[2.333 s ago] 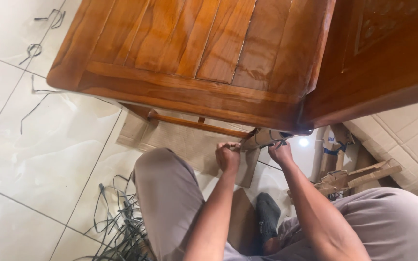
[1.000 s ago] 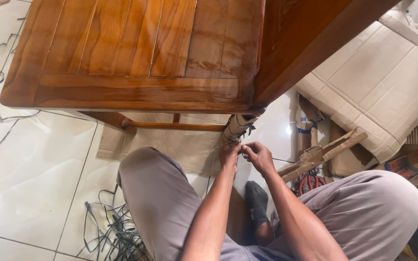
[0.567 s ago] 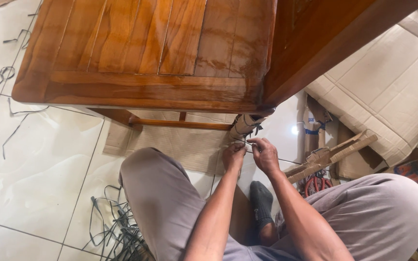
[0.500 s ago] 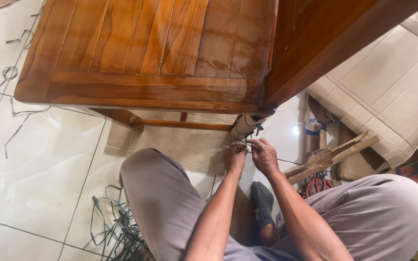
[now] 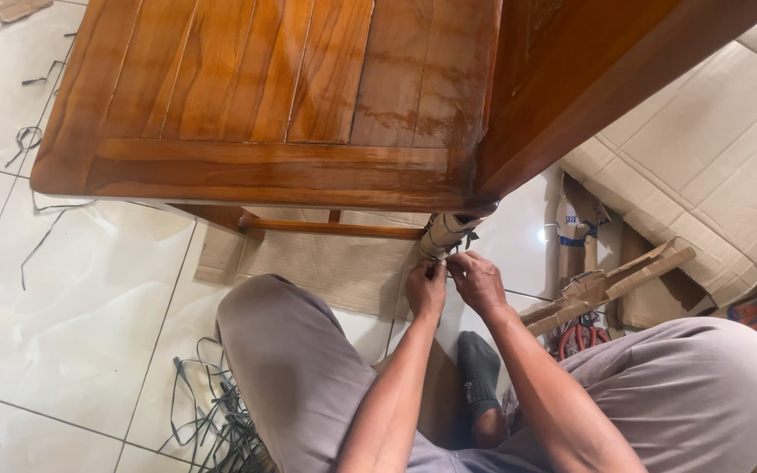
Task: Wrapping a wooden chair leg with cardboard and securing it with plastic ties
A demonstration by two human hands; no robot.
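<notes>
Both hands (image 5: 453,285) seemingly pinch strapping on the cardboard-wrapped leg (image 5: 442,235).

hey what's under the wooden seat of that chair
Under the seat: a rung, flat cardboard on the floor, and a cardboard-wrapped leg that both hands work on. The seat hides the leg's top and the far legs.
</notes>
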